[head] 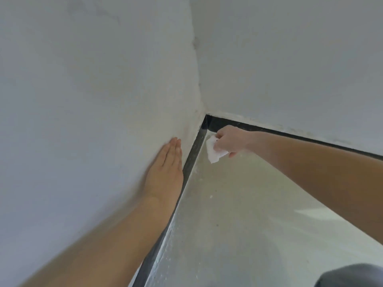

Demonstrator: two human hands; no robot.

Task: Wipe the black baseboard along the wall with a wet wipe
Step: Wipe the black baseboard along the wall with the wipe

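A black baseboard (pixel 193 154) runs along the foot of the left wall into the room corner, and a second black strip (pixel 310 139) continues along the right wall. My right hand (pixel 229 139) is close to the corner, shut on a crumpled white wet wipe (pixel 213 152), which hangs just off the left baseboard above the floor. My left hand (pixel 165 170) lies flat on the left wall just above the baseboard, fingers straight and together, holding nothing.
Two white plaster walls (pixel 93 90) meet at the corner (pixel 204 112). The pale grey floor (pixel 238 224) shows white specks along the baseboard. A dark grey rounded shape (pixel 350 276), maybe my knee, sits at the bottom right.
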